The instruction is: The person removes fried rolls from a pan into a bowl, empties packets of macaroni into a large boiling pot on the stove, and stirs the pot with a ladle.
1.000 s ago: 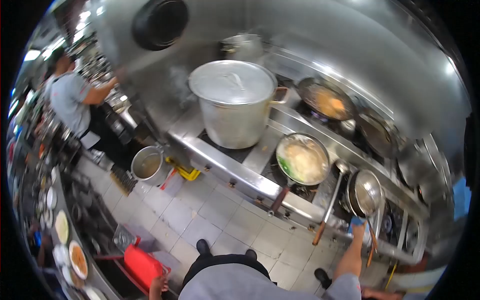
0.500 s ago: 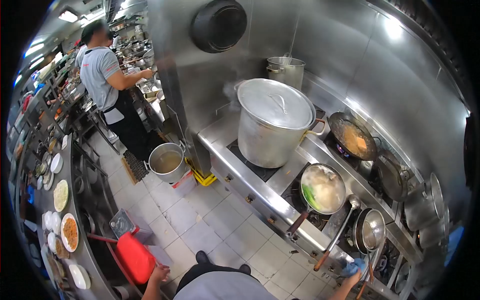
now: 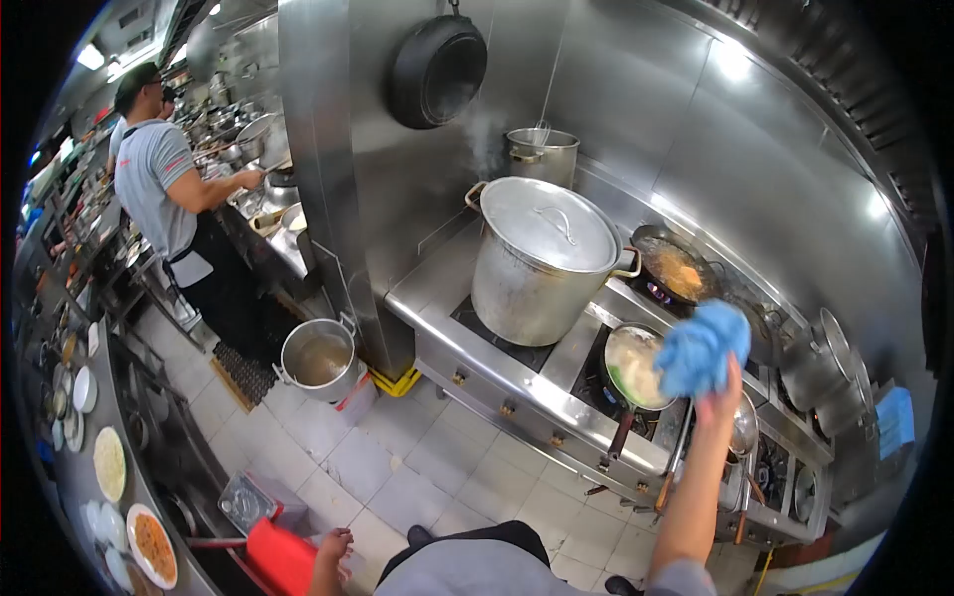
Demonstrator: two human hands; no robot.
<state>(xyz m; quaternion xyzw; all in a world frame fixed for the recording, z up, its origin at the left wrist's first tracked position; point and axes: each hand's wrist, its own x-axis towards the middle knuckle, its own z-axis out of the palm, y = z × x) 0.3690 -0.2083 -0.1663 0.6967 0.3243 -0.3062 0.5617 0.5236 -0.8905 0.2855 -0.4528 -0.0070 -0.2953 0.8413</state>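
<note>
My right hand (image 3: pixel 723 397) grips a bunched blue cloth (image 3: pixel 704 348), raised over the stove. In this view the cloth covers the right edge of a frying pan (image 3: pixel 636 372) with pale food and something green in it. That pan's dark handle (image 3: pixel 623 435) points towards me. Low on the left, my left hand (image 3: pixel 336 548) hangs with its fingers loosely apart and nothing in it. Nearest to it is a red plastic object (image 3: pixel 280 558), whose kind I cannot make out.
A large lidded pot (image 3: pixel 542 268) stands on the stove, with a dark wok (image 3: pixel 676 268) of frying food behind. An open pot of liquid (image 3: pixel 320 360) stands low near the pillar. Plates of food (image 3: pixel 151 546) line the left counter. A co-worker (image 3: pixel 159 189) stands further back.
My right hand has lifted the blue cloth from the stove's front edge up over the burners. My left hand has shifted slightly right, away from the red object. The view has turned somewhat.
</note>
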